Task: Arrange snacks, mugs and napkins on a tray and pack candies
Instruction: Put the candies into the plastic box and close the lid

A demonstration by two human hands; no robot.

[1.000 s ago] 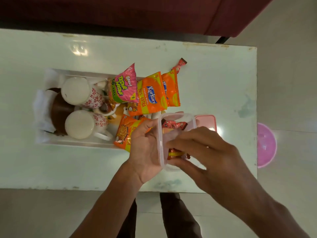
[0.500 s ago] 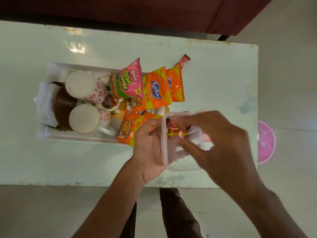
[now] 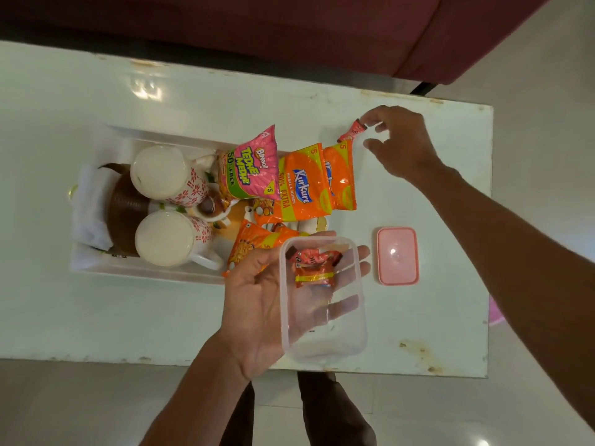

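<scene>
Since half a second ago my right grip has left the box and reached across the worktop to a stray candy, which lies just at the top corner of the far Kurkure packet. The forefinger tip touches the wrapper's far end, but the thumb stands apart from it, so that grip is not yet closed on anything. My left grip carries the clear plastic container on flat fingers, thumb laid along its far wall, above the worktop's near edge. A few red and orange candies sit in the container's far end.

The tray looks dressed already, with two mugs, napkins and snack packets, so I judge this to be the candy-packing step. The next move calls for bringing thumb and forefinger together on the small slippery wrapper, carrying it back and dropping it into the container. Then the pink lid, lying just beside the container, would have to go on.
</scene>
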